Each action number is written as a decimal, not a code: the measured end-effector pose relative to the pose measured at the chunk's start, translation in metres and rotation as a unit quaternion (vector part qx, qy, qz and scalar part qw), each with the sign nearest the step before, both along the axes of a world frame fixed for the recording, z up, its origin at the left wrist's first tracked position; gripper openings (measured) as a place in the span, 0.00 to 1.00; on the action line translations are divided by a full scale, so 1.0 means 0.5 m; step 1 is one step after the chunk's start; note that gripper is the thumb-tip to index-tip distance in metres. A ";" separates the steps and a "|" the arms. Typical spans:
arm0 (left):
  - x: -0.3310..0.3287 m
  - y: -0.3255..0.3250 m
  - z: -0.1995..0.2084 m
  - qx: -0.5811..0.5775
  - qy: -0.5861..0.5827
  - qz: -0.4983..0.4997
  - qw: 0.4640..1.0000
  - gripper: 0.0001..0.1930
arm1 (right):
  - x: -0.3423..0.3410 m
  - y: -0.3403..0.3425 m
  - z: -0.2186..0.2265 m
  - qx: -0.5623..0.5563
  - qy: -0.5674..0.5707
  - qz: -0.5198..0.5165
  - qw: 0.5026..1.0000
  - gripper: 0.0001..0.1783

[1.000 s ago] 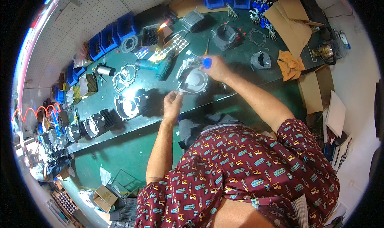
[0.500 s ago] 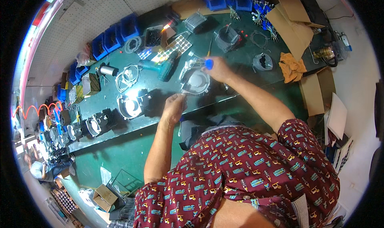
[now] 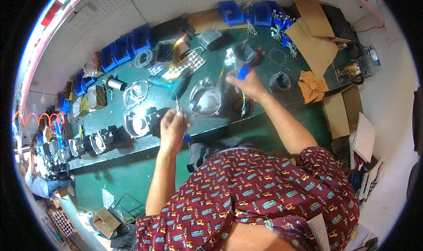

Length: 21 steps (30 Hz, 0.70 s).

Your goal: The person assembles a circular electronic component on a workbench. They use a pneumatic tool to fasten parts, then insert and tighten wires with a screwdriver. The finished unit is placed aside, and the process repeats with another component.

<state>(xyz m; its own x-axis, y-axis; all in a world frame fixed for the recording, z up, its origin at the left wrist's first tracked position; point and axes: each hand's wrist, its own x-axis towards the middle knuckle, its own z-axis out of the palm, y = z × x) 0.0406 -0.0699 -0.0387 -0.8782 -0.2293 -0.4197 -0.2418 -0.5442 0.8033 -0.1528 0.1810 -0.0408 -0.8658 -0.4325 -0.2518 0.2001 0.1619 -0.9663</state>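
A round grey metal housing point(image 3: 205, 102) lies face up on the green bench, between my hands. Left of it, my left hand point(image 3: 174, 128) is closed on a thin cable point(image 3: 177, 105); its pale end sticks up past the fingertips, and a strand with a blue part hangs below the wrist. To the right of the housing, my right hand point(image 3: 250, 84) pinches a blue piece point(image 3: 242, 72). A thin pale strand point(image 3: 243, 106) hangs beneath that hand; whether it joins the blue piece I cannot tell. Neither hand touches the housing.
A teal power drill point(image 3: 174, 84) lies behind the housing. More housings point(image 3: 140, 122) line the bench's front edge at left. Blue bins point(image 3: 123, 49) and wire bundles point(image 3: 282, 31) stand at the back. An orange cloth point(image 3: 313, 86) and cardboard box flaps point(image 3: 313, 44) are at right.
My left hand has moved left, away from the housing's front edge, with the cable now showing upright in it. My right hand has shifted right, away from the housing, with the blue piece.
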 end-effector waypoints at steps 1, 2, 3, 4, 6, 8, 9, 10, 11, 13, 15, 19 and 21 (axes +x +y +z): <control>-0.035 0.011 0.018 0.036 0.043 0.005 0.998 0.09 | -0.001 0.006 0.012 -0.043 -0.022 -0.003 0.999 0.12; -0.076 0.022 0.031 0.072 0.086 0.009 0.994 0.11 | -0.002 0.011 0.025 -0.085 -0.042 -0.007 0.995 0.13; -0.113 0.039 0.063 0.100 0.096 0.027 0.990 0.11 | 0.006 0.006 0.067 -0.074 -0.074 0.011 0.994 0.12; -0.155 0.066 0.088 0.129 0.106 0.039 0.985 0.11 | 0.012 0.007 0.087 -0.089 -0.087 0.026 0.992 0.12; -0.224 0.101 0.097 0.149 0.153 0.026 0.977 0.09 | 0.023 0.012 0.117 -0.080 -0.117 0.085 0.986 0.12; -0.276 0.132 0.092 0.190 0.178 0.022 0.965 0.08 | 0.034 0.008 0.123 -0.115 -0.136 0.112 0.978 0.12; -0.288 0.143 0.093 0.176 0.170 0.018 0.969 0.08 | 0.040 0.009 0.135 -0.130 -0.148 0.104 0.975 0.12; -0.296 0.154 0.096 0.163 0.161 0.011 0.973 0.08 | 0.046 0.009 0.153 -0.145 -0.160 0.094 0.972 0.12; -0.295 0.154 0.100 0.134 0.146 -0.013 0.980 0.10 | 0.040 0.013 0.139 -0.174 -0.178 0.087 0.965 0.12; -0.280 0.165 0.076 -0.123 0.160 0.024 0.979 0.17 | 0.041 0.016 0.135 -0.196 -0.144 0.030 0.970 0.12; -0.235 0.171 0.056 -0.382 0.189 0.023 0.905 0.20 | 0.038 0.024 0.125 -0.190 -0.089 -0.039 0.977 0.11; -0.149 0.223 0.094 -0.479 0.155 -0.116 0.856 0.13 | 0.052 0.003 0.113 -0.164 0.006 -0.177 0.970 0.11; -0.142 0.238 0.108 -0.531 0.124 -0.163 0.822 0.15 | 0.057 0.000 0.101 -0.141 0.049 -0.204 0.968 0.10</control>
